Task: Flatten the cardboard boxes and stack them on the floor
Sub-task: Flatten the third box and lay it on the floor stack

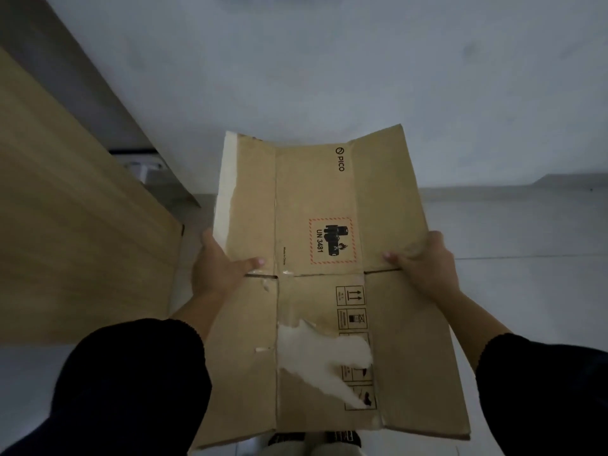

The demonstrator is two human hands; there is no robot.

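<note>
A flattened brown cardboard box point(316, 205) is held out in front of me, above the pale floor. It carries a PICO logo, a red-bordered UN 3481 battery label and handling symbols, with a torn white patch low on its face. My left hand point(220, 261) grips its left edge, thumb on top. On the right edge sits my right hand point(424, 258), also with the thumb over the cardboard. The side panels bend slightly upward. Both sleeves are dark.
A light wooden table point(65, 225) fills the left side, with its edge close to my left hand. A white wall point(329, 77) rises ahead and meets the tiled floor point(526, 241). A white power strip point(144, 167) lies under the table. My shoes point(316, 439) show below the box.
</note>
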